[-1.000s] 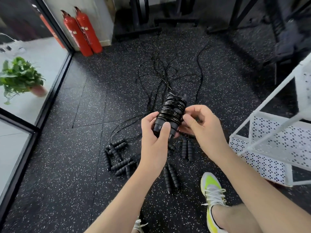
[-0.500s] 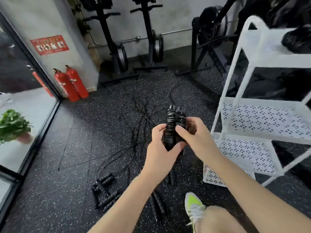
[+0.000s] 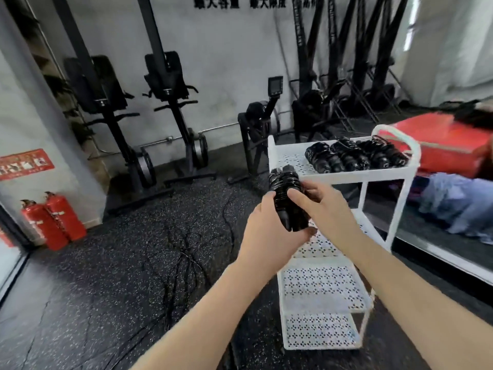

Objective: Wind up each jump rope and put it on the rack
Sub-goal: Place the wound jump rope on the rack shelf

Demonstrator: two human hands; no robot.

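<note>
While the person stands by the white rack (image 3: pixel 344 177), both hands hold one wound rope (image 3: pixel 286 201). The left hand (image 3: pixel 269 231) curls round its lower end, fingers tight on it. The right hand (image 3: pixel 325 206) grips its side, thumb across the coils. Past the fingers, three more wound ropes (image 3: pixel 354 156) lie on the top shelf. Loose ropes (image 3: pixel 184 263) lie on the floor below the left hand.

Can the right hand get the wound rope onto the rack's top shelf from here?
Probably yes. The right hand grips the wound rope beside the top shelf, whose near left part looks bare.
</note>
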